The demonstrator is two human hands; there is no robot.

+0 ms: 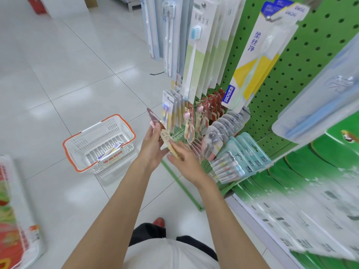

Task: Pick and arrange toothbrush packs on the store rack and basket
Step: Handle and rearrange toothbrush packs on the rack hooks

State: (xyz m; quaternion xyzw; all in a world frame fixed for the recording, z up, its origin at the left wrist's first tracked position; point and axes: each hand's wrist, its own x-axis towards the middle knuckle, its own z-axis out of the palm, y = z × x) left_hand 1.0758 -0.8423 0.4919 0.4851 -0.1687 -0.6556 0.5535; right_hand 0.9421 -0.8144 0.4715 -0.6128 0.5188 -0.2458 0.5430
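White-tiled floor beside the pegboard rack (pixel 291 74): left hand (pixel 153 146) grip pinches a toothbrush pack (pixel 166 137), right hand (pixel 186 162) flat-fingered, steadying it. Mid-transfer, probably; next it needs hooking or dropping into the basket (pixel 67 150).

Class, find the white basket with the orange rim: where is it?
In the head view the basket stands on the tiled floor at left, left of the left hand and the green rack, touching neither.

Glossy tiled floor (pixel 58 78), white plastic basket (pixel 108 131), green perforated metal rack (pixel 291 78)
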